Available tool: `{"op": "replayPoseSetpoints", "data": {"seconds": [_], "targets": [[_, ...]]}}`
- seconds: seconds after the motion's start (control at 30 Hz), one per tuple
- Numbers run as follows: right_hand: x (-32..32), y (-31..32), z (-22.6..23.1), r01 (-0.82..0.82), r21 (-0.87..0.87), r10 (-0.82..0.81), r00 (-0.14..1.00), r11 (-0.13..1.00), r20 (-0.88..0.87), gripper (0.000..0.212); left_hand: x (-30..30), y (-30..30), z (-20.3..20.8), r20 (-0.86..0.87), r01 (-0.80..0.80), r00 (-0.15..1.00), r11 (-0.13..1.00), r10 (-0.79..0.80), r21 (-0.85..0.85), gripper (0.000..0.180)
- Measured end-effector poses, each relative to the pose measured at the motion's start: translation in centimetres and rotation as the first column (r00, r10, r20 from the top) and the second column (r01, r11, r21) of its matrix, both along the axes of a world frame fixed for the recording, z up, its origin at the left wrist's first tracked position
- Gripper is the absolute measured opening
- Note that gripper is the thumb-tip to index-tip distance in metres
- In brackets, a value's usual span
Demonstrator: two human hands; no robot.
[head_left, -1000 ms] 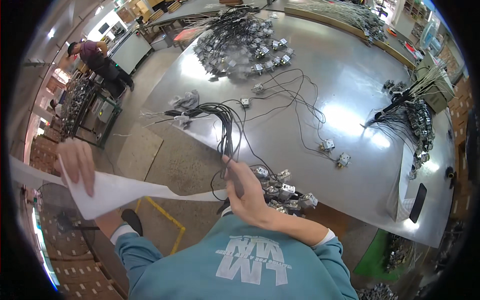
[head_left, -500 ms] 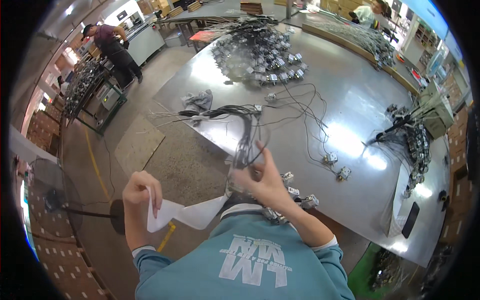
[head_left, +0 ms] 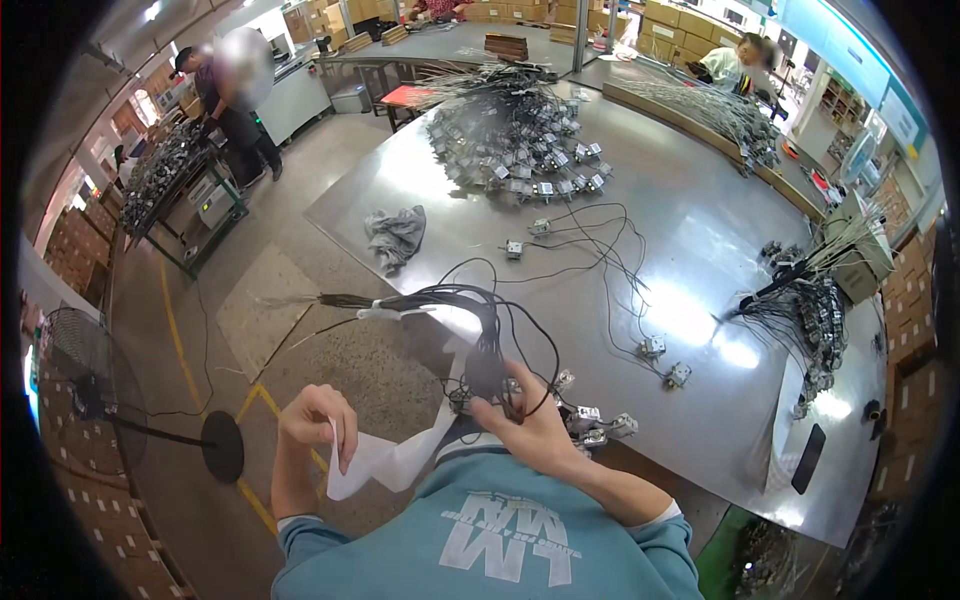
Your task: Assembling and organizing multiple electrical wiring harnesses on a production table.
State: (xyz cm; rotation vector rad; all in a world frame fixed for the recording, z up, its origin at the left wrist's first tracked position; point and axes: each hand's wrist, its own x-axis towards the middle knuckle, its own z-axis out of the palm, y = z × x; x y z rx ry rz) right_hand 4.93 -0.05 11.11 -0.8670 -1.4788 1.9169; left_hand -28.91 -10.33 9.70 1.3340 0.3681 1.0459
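Observation:
My left hand [head_left: 318,425] is closed, pinching one end of a long white strip [head_left: 385,462] of thin, limp material. The strip droops, then runs toward the cables in front of my body. My right hand [head_left: 535,430] wraps around a bundle of black cables [head_left: 487,335] at the table's near edge. From there the bundle arches up and left past the edge, with a white wrap [head_left: 385,311] near its bare, frayed end. Several silver metal blocks [head_left: 592,425] on the cables lie beside my right wrist. Part of the grip is hidden behind the cables.
A grey rag [head_left: 395,238] lies on the metal table [head_left: 450,238]. Loose blocks on cables [head_left: 678,375] are beyond my right hand, a large cable pile [head_left: 520,140] farther back. More bundles [head_left: 825,310] and a dark flat object [head_left: 808,460] are at right. A fan [head_left: 90,395] stands left.
My right hand has come nearer my body with the cable bundle, which no longer crosses the rag. My left hand has moved right and lower, still pinching the strip. The view has shifted slightly.

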Motion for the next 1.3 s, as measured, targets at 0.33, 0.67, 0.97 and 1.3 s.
{"op": "replayPoseSetpoints", "data": {"seconds": [0.33,0.67,0.97,1.3], "targets": [[2.0,2.1,-1.8,0.113,-0.14,-0.115,0.993,0.984,-0.007,0.062,3.0,3.2,-6.2,-0.22,-0.145,0.968,0.984,0.119,-0.107,0.018],[5.3,-1.0,0.1,0.226,-0.396,-0.296,0.947,0.89,-0.126,0.053,11.8,11.3,-6.1,-0.333,-0.005,0.943,0.997,-0.02,-0.074,0.02],[4.4,-3.7,3.1,-0.061,-0.087,0.054,0.995,0.994,-0.084,0.069,11.1,4.4,-7.6,-0.051,-0.165,0.985,0.986,0.164,-0.017,0.034],[-1.0,2.4,7.3,-0.086,-0.133,0.066,0.987,0.987,-0.149,0.057,9.0,2.5,-3.1,0.165,-0.519,0.846,0.854,0.508,0.032,0.03]]}}
